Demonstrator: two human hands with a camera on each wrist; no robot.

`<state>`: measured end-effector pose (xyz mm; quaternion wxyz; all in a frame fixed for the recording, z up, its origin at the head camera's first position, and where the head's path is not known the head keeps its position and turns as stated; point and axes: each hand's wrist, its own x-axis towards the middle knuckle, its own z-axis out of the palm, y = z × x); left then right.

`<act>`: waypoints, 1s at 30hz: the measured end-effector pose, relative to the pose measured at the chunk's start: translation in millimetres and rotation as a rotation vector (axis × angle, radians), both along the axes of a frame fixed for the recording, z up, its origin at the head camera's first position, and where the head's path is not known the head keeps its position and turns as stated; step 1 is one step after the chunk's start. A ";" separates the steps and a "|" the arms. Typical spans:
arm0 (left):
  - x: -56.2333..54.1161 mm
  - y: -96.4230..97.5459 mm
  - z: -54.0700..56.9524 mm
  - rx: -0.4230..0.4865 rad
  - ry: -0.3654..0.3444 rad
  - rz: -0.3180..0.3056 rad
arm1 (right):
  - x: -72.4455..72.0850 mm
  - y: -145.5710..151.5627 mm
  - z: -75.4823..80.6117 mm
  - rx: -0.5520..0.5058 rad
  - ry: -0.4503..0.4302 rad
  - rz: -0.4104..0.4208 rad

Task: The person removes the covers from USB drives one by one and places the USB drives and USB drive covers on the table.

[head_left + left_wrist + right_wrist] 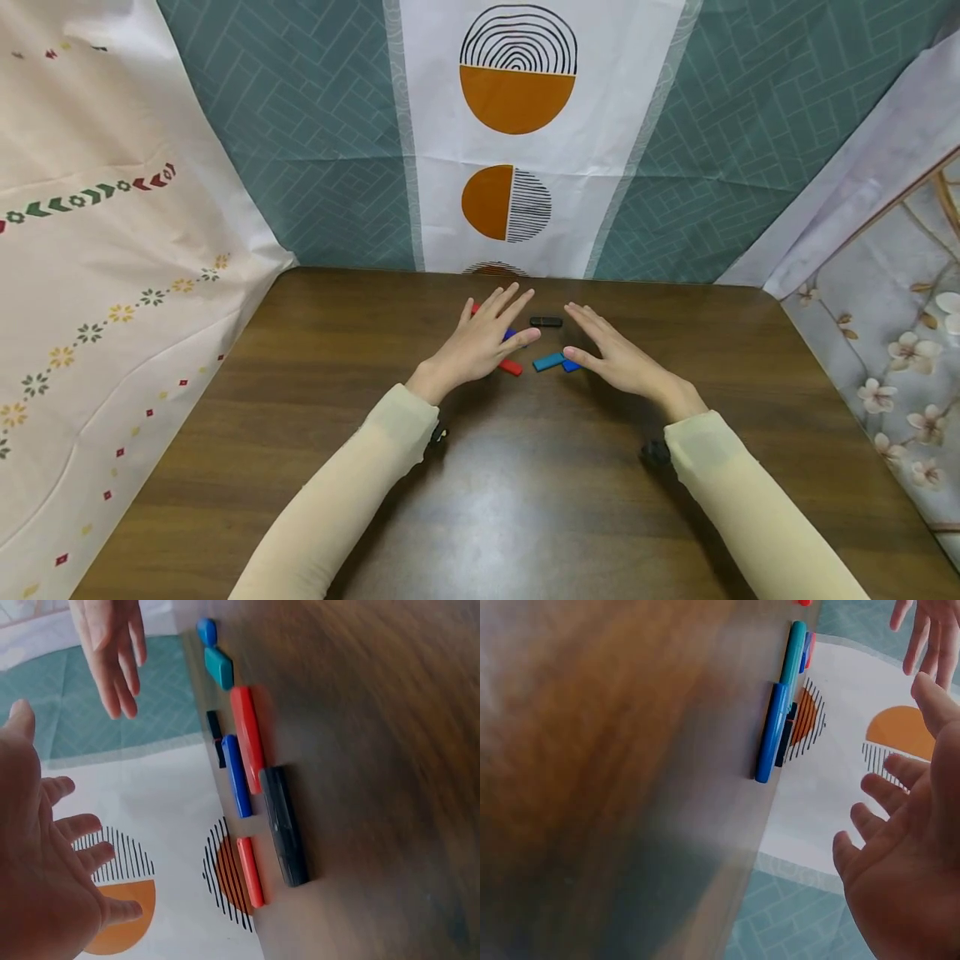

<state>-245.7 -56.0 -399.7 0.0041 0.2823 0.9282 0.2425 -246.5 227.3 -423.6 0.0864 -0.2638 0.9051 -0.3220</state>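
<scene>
My left hand [474, 343] hovers over the table with its fingers spread and straight, holding nothing. Opposite it, my right hand [624, 357] is also raised, fingers extended and nothing in them. Several markers lie beneath and between the hands: a teal marker [549, 362], a blue marker [572, 366] partly hidden by the right hand, a red marker [511, 367] and a black marker [546, 322] farther back. In the left wrist view a thick black marker [283, 826], a darker blue marker [237, 776] and a smaller red marker [250, 871] also show.
The markers lie on a brown wooden table [300, 417]. A patterned cloth [337, 192] hangs behind its far edge. White cloth [112, 275] lines the left side, and flowered fabric [892, 400] the right.
</scene>
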 end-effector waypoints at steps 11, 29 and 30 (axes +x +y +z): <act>11.2 -1.5 -3.5 0.030 -0.056 -0.083 | 11.5 4.3 -7.6 -0.004 -0.041 -0.020; 14.5 9.1 -10.4 -0.031 -0.069 -0.161 | 8.8 10.8 -9.8 0.017 0.020 -0.043; 14.5 9.6 -10.4 -0.032 -0.073 -0.164 | 8.4 11.1 -9.8 0.020 0.020 -0.045</act>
